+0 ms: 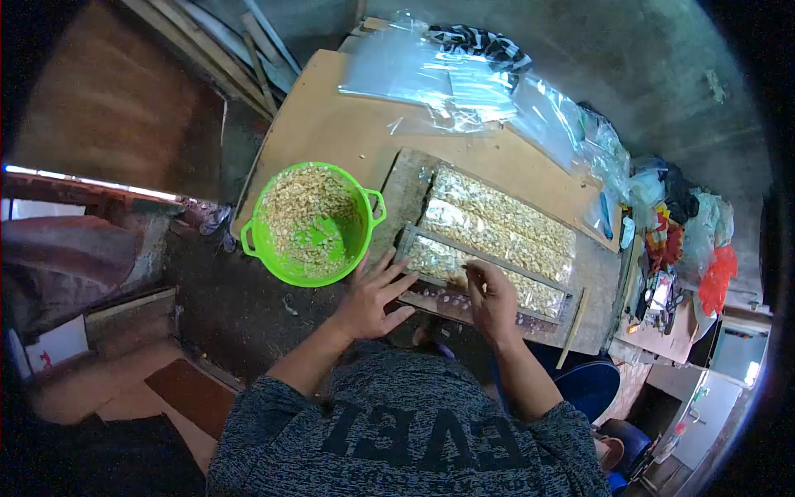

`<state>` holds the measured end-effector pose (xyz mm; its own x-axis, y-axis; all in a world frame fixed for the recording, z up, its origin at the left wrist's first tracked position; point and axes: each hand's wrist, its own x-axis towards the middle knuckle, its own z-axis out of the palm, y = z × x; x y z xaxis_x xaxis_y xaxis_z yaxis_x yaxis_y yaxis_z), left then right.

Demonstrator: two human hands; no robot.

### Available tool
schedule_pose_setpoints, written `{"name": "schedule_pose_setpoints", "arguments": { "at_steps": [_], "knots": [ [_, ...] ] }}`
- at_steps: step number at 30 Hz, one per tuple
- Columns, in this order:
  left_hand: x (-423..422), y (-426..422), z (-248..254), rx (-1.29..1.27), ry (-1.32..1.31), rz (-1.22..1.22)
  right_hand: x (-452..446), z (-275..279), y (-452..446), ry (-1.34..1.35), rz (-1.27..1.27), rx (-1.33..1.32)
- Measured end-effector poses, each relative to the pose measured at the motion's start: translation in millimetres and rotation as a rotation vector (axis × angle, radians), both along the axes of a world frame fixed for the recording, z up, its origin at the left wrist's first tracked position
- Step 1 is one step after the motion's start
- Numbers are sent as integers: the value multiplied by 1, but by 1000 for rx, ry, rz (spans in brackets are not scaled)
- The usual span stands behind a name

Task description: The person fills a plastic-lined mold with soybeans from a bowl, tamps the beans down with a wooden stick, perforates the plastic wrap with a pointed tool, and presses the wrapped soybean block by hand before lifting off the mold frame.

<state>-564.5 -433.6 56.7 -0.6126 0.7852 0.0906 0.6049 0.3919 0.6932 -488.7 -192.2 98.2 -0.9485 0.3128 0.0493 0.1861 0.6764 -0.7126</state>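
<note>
A narrow wooden frame (489, 263) lies at the near edge of a board, with a strip of pale flaky pieces (435, 258) inside it. My left hand (377, 296) lies with fingers spread at the frame's left end, touching it. Over the middle of the strip is my right hand (493, 302), its fingers bent and pinched together; what they hold, if anything, is hidden. Just beyond the frame lie wider rows of similar pieces (497, 224) under shiny clear plastic. To the left stands a green two-handled plastic basin (364, 186), partly filled with loose pale pieces.
The grey board (406, 170) rests on a brown tabletop (315, 108). Clear plastic sheets (397, 70) lie along the far edge. A thin wooden stick (571, 330) sits at the board's right. Plastic bags (716, 277) and clutter line the right side.
</note>
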Motion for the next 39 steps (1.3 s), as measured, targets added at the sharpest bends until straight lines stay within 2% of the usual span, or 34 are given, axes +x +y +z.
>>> {"name": "schedule_pose_setpoints", "arguments": {
  "at_steps": [1, 3, 5, 10, 13, 14, 18, 22, 29, 31, 35, 37, 39],
  "knots": [
    [1, 0, 0, 0, 6, 27, 10, 2, 5, -53, -82, -74],
    [4, 3, 2, 11, 9, 21, 32, -6, 19, -67, -130, -31],
    [6, 9, 6, -25, 44, 85, 55, -14, 35, 37, -148, -14],
    [10, 31, 18, -41, 57, 37, 108, 1, 75, -8, -448, -67],
    [12, 43, 19, -60, 113, -4, 137, -3, 109, -21, -564, 65],
    [14, 46, 20, -65, 96, -8, 143, -5, 116, -36, -637, 6],
    [22, 58, 26, -121, 112, -34, 143, -3, 132, -98, -702, -32],
    [29, 62, 27, -135, 133, -41, 132, -11, 138, 34, -560, 51],
    [43, 63, 30, -161, 98, -9, 130, -29, 150, 27, -439, 233],
    [46, 62, 31, -167, 103, 6, 130, -30, 153, -37, -330, 322],
    [52, 53, 25, -189, 103, 56, 131, -12, 149, 35, -310, 290],
    [53, 49, 27, -188, 111, 85, 135, -6, 149, 165, -390, 301],
    [54, 46, 27, -189, 117, 121, 139, 4, 146, 146, -440, 212]
  ]
}}
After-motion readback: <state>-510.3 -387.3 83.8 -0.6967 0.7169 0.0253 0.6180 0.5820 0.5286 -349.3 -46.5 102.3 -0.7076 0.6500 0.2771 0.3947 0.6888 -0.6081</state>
